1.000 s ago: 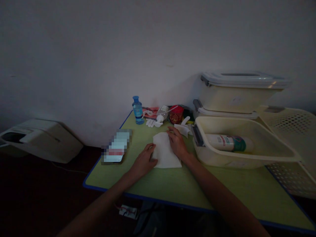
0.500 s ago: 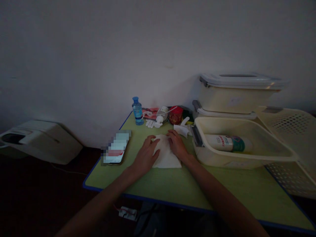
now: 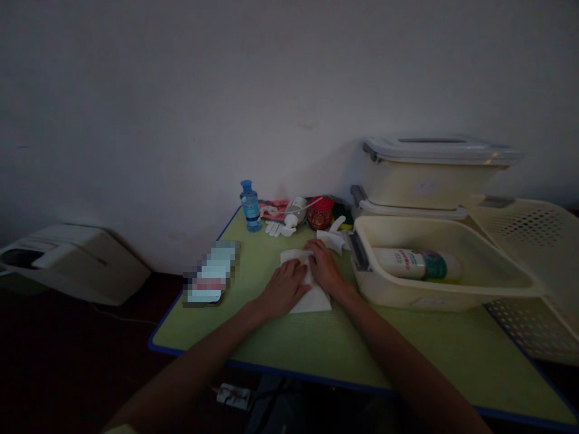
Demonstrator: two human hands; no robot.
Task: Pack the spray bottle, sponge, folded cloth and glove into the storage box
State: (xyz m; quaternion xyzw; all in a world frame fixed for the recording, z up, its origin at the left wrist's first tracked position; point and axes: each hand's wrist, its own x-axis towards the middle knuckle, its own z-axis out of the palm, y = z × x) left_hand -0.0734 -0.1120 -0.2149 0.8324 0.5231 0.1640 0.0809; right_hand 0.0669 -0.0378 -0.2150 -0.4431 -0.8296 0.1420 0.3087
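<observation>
A white folded cloth or tissue point(image 3: 316, 299) lies on the green table point(image 3: 316, 343). My left hand point(image 3: 284, 288) lies flat on top of it, fingers stretched out and pointing away. My right hand point(image 3: 324, 268) rests on the cloth's right side, fingers extended toward its far edge. Both hands press on the cloth and hide most of it. A second small white piece point(image 3: 332, 239) lies just beyond my right hand.
A phone point(image 3: 210, 274) lies at the table's left edge. A blue bottle point(image 3: 250, 205), white gloves point(image 3: 277, 228) and a red pot point(image 3: 320, 212) stand by the wall. An open cream bin point(image 3: 452, 295) holds a spray bottle point(image 3: 416, 263); a lidded box point(image 3: 434, 172) sits behind.
My left hand has slid from the cloth's left edge onto its top, toward my right hand. The visible cloth has narrowed. My right hand has stayed in place.
</observation>
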